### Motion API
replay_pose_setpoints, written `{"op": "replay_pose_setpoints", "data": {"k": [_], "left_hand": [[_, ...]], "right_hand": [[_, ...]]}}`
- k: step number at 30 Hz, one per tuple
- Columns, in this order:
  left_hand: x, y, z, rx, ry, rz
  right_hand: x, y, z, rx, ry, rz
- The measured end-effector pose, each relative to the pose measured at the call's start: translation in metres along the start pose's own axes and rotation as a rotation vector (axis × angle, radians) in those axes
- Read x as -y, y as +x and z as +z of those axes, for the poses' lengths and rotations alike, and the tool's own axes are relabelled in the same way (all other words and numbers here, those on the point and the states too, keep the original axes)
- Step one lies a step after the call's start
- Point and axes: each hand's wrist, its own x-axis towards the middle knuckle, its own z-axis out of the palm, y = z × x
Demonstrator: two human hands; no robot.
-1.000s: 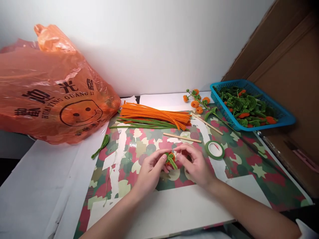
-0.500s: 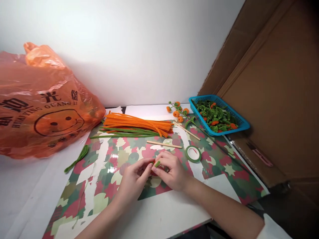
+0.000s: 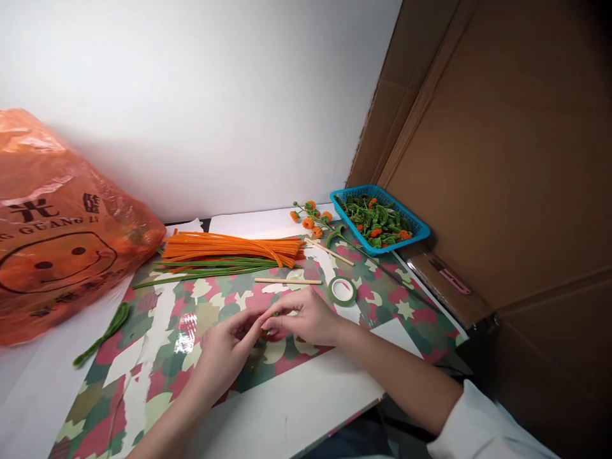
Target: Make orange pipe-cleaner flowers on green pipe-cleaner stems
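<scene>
My left hand (image 3: 228,347) and my right hand (image 3: 306,315) meet fingertip to fingertip above the camouflage-patterned board. Both are closed in a pinch on a small green and orange pipe-cleaner piece (image 3: 274,314), mostly hidden by the fingers. Just beyond my right hand lie a roll of green tape (image 3: 342,291) and a thin wooden stick (image 3: 287,281). Farther back is a bundle of orange pipe cleaners (image 3: 224,247), with green pipe cleaners (image 3: 215,266) along its near side.
An orange plastic bag (image 3: 71,236) bulges at the left, near a looped green pipe-cleaner leaf (image 3: 102,333). A blue basket (image 3: 421,233) of green and orange pieces stands at the right beside cardboard (image 3: 502,159). An orange flower stem (image 3: 354,242) and a second stick (image 3: 329,252) lie near it.
The view has turned to the right, so everything sits farther left. My hands stay pinched together; my right fingers now cover more of the green piece.
</scene>
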Motion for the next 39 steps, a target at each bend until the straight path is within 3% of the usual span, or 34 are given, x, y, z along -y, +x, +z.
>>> {"op": "replay_pose_setpoints", "data": {"k": [3,6,8,12,15,17,19,21,22,24,26,29,35,39], "left_hand": [[-0.001,-0.001,0.001,-0.028,0.134,0.055],[0.0,0.0,0.001,-0.119,0.229,0.1],[0.003,0.002,0.0,-0.188,0.28,0.141],[0.012,0.01,-0.004,-0.297,0.401,0.255],[0.012,0.013,-0.01,-0.523,0.434,0.296],[0.006,0.007,-0.014,-0.722,0.414,0.36],[-0.004,-0.008,-0.014,-0.846,0.393,0.497],[-0.015,-0.031,-0.006,-0.796,0.396,0.703],[-0.019,-0.045,0.001,-0.668,0.402,0.768],[-0.025,-0.072,0.018,-0.41,0.37,0.744],[-0.027,-0.094,0.034,-0.316,0.274,0.672],[-0.021,-0.115,0.048,-0.376,0.14,0.586],[-0.011,-0.129,0.055,-0.521,-0.027,0.468],[-0.013,-0.13,0.053,-0.446,-0.118,0.325]], "right_hand": [[0.004,0.005,-0.002,-0.057,0.082,0.066],[0.015,0.001,-0.021,-0.168,-0.05,-0.067],[0.021,-0.01,-0.043,-0.292,-0.269,-0.104],[0.01,-0.049,-0.09,-0.214,-0.821,-0.006],[-0.005,-0.072,-0.103,-0.195,-0.922,0.031],[-0.009,-0.081,-0.098,-0.242,-0.926,-0.014],[-0.003,-0.088,-0.082,-0.265,-0.877,-0.092],[0.01,-0.096,-0.059,-0.227,-0.803,-0.154],[0.017,-0.101,-0.046,-0.159,-0.774,-0.186],[0.03,-0.111,-0.021,-0.029,-0.721,-0.282],[0.037,-0.118,-0.001,0.021,-0.694,-0.347],[0.036,-0.123,0.016,0.029,-0.664,-0.378],[0.027,-0.125,0.029,0.012,-0.641,-0.38],[0.026,-0.127,0.03,0.005,-0.625,-0.355]]}}
